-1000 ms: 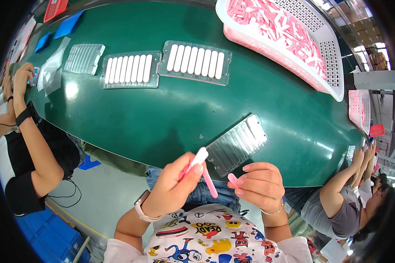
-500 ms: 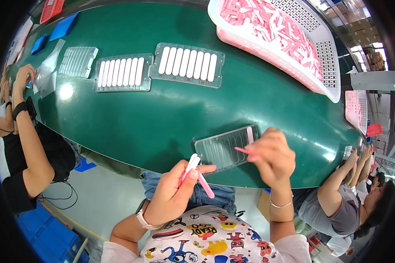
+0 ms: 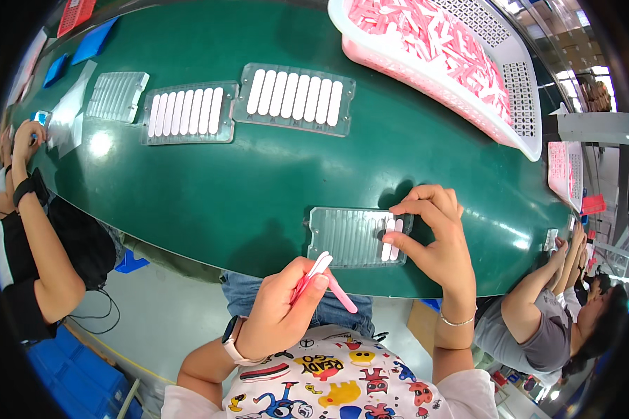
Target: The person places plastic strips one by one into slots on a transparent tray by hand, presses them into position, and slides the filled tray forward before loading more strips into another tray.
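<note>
My left hand (image 3: 286,297) is closed round several pink-and-white nail files (image 3: 341,295), just off the near edge of the table. In front of me a clear slotted plastic tray (image 3: 346,234) lies flat on the table. Two nail files (image 3: 386,251) sit side by side in slots at its right end, white faces up. Over that end is my right hand (image 3: 437,241), thumb and forefinger apart, the thumb tip touching the files. The remaining slots show no files.
Farther off stand two filled trays (image 3: 293,126) (image 3: 228,133) and a bare slotted tray (image 3: 138,98). A white perforated basket (image 3: 426,87) heaped with pink-and-white files occupies the far right. Co-workers' arms (image 3: 45,230) (image 3: 538,286) reach in at both sides; clear plastic film (image 3: 70,105) lies far left.
My right hand has brought a nail file down into the tray, beside the first one. The tray has turned straighter. My left hand has shifted slightly right, still holding its files.
</note>
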